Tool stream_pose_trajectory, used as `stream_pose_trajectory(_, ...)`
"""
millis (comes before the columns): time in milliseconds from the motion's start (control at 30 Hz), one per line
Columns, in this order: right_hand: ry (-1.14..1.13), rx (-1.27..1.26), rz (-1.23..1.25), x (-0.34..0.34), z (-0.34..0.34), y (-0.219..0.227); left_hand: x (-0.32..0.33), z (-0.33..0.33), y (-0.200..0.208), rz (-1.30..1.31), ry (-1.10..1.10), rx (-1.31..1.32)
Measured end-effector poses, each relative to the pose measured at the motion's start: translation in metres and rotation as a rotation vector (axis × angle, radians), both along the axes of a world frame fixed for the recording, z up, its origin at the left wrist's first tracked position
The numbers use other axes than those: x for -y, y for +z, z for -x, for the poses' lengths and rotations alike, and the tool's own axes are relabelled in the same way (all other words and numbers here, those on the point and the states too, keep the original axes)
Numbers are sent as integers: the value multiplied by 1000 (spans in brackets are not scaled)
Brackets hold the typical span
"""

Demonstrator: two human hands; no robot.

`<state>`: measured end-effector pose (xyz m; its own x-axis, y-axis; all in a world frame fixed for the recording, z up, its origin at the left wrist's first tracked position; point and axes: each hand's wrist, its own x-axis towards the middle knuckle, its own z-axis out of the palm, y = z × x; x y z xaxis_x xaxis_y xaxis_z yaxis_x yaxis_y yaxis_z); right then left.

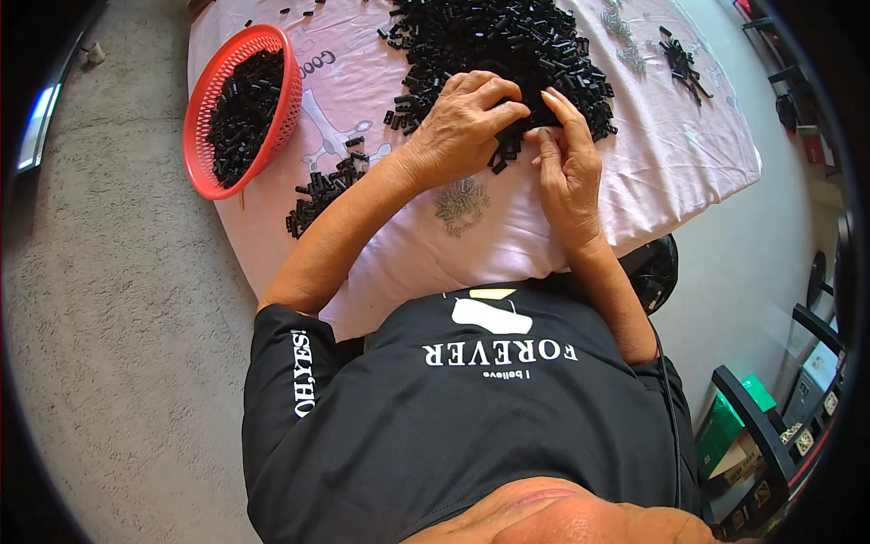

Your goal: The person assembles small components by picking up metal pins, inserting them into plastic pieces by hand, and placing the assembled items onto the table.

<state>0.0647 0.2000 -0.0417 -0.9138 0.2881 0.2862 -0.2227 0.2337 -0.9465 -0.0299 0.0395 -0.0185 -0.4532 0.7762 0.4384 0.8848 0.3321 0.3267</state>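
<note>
At the near edge of a big heap of small black plastic pieces [507, 41], my two hands face each other. My left hand [462, 127] is curled, its thumb and fingertips brought together over the dark pieces. My right hand [571, 172] is closed in a loose pinch, with the index finger pointing up and the thumb below it. Whatever sits between the fingers of either hand blends into the black heap. A patch of tiny silvery metal parts [462, 207] lies on the cloth below my left hand.
A red plastic basket [292, 109] full of black pieces stands at the left. A smaller black cluster [322, 195] lies by my left forearm. More metal parts [623, 41] and loose dark pieces [681, 65] are at the far right on the pink cloth [698, 154].
</note>
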Motion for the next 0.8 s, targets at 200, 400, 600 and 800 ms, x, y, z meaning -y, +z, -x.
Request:
stream_pose_trajectory(200, -10, -15, -86, 0, 0, 1, 24, 3, 3, -2, 88, -62)
stream_pose_trajectory(400, -15, -43, -69, 3, 0, 1, 48, 7, 2, 13, 241, -100)
stream_pose_trajectory(600, -8, -80, -63, 4, 0, -2, 64, -2, 4, -21, 334, 2)
stream_pose_trajectory(800, 42, -71, -263, 5, -7, 11, 66, -15, 2, -9, 348, 23)
